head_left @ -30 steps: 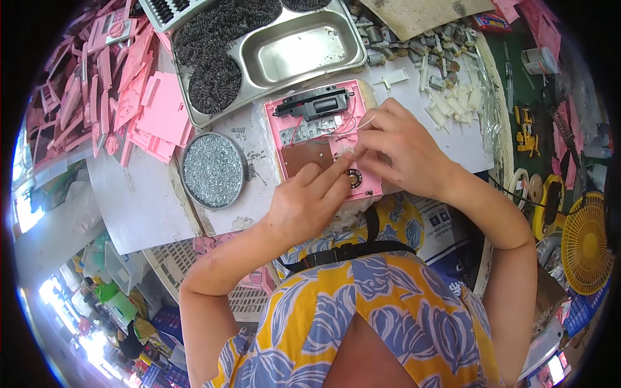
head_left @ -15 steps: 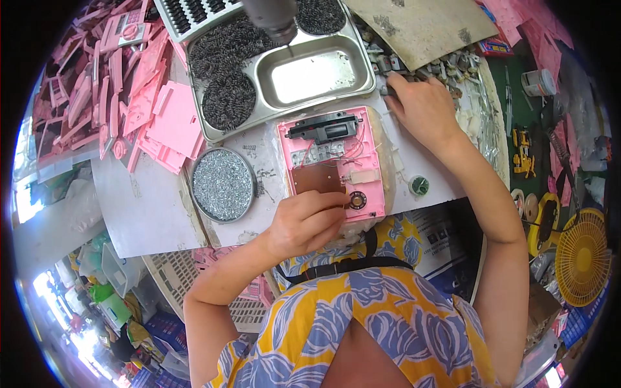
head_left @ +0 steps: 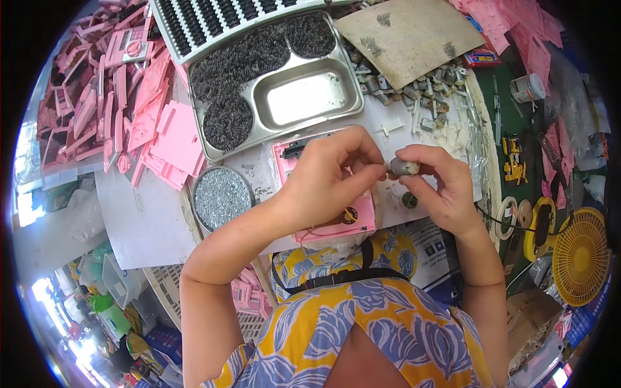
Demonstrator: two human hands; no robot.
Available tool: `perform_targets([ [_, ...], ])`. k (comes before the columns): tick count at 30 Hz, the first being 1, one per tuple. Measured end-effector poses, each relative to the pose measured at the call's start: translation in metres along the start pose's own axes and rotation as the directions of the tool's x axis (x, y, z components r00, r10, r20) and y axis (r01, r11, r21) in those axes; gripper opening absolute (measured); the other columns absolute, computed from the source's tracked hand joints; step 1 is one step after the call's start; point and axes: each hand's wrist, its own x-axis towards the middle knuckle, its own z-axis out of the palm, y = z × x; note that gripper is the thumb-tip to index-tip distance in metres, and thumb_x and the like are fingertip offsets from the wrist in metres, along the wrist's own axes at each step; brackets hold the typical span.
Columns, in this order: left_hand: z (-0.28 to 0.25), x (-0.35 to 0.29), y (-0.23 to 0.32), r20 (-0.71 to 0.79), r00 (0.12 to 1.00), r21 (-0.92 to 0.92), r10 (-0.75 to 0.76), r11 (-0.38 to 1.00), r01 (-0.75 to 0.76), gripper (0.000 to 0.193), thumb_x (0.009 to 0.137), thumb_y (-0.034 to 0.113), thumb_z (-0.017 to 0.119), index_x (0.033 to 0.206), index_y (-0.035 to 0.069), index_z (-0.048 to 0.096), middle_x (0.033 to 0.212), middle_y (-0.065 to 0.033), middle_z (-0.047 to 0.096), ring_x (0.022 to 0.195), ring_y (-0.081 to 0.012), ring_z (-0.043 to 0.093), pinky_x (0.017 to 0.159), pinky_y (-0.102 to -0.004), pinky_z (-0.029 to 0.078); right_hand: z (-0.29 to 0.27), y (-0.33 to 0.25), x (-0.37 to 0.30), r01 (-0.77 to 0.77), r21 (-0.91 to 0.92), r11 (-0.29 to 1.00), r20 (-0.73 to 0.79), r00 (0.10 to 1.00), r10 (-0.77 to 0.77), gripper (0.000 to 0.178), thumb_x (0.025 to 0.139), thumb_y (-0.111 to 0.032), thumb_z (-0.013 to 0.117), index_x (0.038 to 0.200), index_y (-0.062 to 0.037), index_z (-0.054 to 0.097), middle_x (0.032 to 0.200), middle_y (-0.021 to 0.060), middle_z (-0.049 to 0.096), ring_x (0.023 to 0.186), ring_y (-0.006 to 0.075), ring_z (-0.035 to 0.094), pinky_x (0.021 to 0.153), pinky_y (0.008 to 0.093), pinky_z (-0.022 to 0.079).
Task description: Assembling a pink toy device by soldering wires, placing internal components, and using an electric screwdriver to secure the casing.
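My right hand [head_left: 446, 191] pinches a small silver motor [head_left: 405, 167] between thumb and fingers, above the right edge of the work spot. My left hand [head_left: 326, 178] has its thumb and fingertips closed together at the motor's left end; what they grip there is too small to make out. Beneath my left hand lies an open pink plastic casing [head_left: 366, 216], largely covered by that hand and wrist. A round dark part [head_left: 350, 214] shows near its lower right corner. Right of the casing stands a small green-filled pot [head_left: 409, 200].
A metal tray [head_left: 352, 103] of dark springs lies at the back, beside a round dish of screws [head_left: 223, 197]. Loose motors [head_left: 424, 97] are heaped under a board [head_left: 407, 35]. Pink casing parts [head_left: 171, 139] crowd the left. A yellow fan [head_left: 581, 255] stands right.
My right hand has come back from the motor heap with a motor. My left hand has risen from the casing to meet it. The tool above the tray is out of view.
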Motion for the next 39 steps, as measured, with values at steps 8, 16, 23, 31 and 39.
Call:
perform_targets([
  [8, -0.033, 0.102, 0.007, 0.019, 0.833, 0.703, 0.553, 0.585, -0.405, 0.014, 0.088, 0.014, 0.071, 0.098, 0.006, 0.069, 0.086, -0.0106, 0.07, 0.069, -0.0237, 0.066, 0.063, -0.0337, 0.052, -0.015, 0.009, -0.017, -0.229, 0.463, 0.856, -0.111, 0.944, 0.312, 0.047, 0.092, 0.006, 0.067, 0.137, 0.0029, 0.052, 0.094, 0.0105, 0.07, 0.081, 0.0135, 0.07, 0.073, 0.0245, 0.057],
  [16, -0.087, 0.17, 0.008, 0.11, 0.853, 0.859, 0.51, 0.384, -0.34, 0.015, 0.087, 0.012, 0.072, 0.1, 0.007, 0.076, 0.096, -0.0108, 0.071, 0.08, -0.0272, 0.069, 0.075, -0.0368, 0.055, -0.037, 0.019, -0.041, -0.297, 0.426, 0.854, -0.156, 0.906, 0.393, 0.048, 0.089, 0.008, 0.068, 0.134, 0.0021, 0.055, 0.09, 0.0097, 0.07, 0.076, 0.0119, 0.068, 0.068, 0.0224, 0.055],
  [23, -0.074, 0.184, 0.001, 0.154, 0.889, 0.889, 0.431, 0.333, -0.316, 0.013, 0.088, 0.02, 0.071, 0.095, 0.011, 0.078, 0.1, -0.0088, 0.068, 0.095, -0.031, 0.067, 0.085, -0.041, 0.053, -0.039, 0.016, -0.05, -0.324, 0.421, 0.847, -0.217, 0.871, 0.441, 0.048, 0.09, 0.007, 0.067, 0.136, 0.0028, 0.054, 0.084, 0.0072, 0.068, 0.073, 0.0106, 0.066, 0.066, 0.0222, 0.053],
  [31, -0.044, 0.152, 0.038, -0.115, 0.733, 0.783, 0.67, 0.515, -0.348, 0.011, 0.096, 0.009, 0.064, 0.098, -0.002, 0.062, 0.082, -0.0212, 0.068, 0.072, -0.0337, 0.068, 0.066, -0.0392, 0.052, -0.045, 0.024, -0.069, -0.519, 0.012, 0.855, -0.013, 0.854, 0.519, 0.044, 0.088, -0.001, 0.07, 0.132, -0.0044, 0.064, 0.075, -0.0044, 0.057, 0.066, 0.0033, 0.052, 0.061, 0.0195, 0.043],
  [39, -0.003, 0.004, 0.019, -0.129, 0.984, 0.165, 0.126, 0.981, -0.104, 0.014, 0.096, 0.001, 0.065, 0.109, -0.004, 0.066, 0.092, -0.0024, 0.067, 0.074, -0.0035, 0.057, 0.064, -0.018, 0.046, -0.015, 0.02, -0.071, -0.401, -0.377, 0.835, 0.01, 0.9, 0.437, 0.037, 0.082, -0.006, 0.069, 0.119, -0.0046, 0.065, 0.068, 0.0073, 0.058, 0.061, 0.0214, 0.06, 0.06, 0.034, 0.048],
])
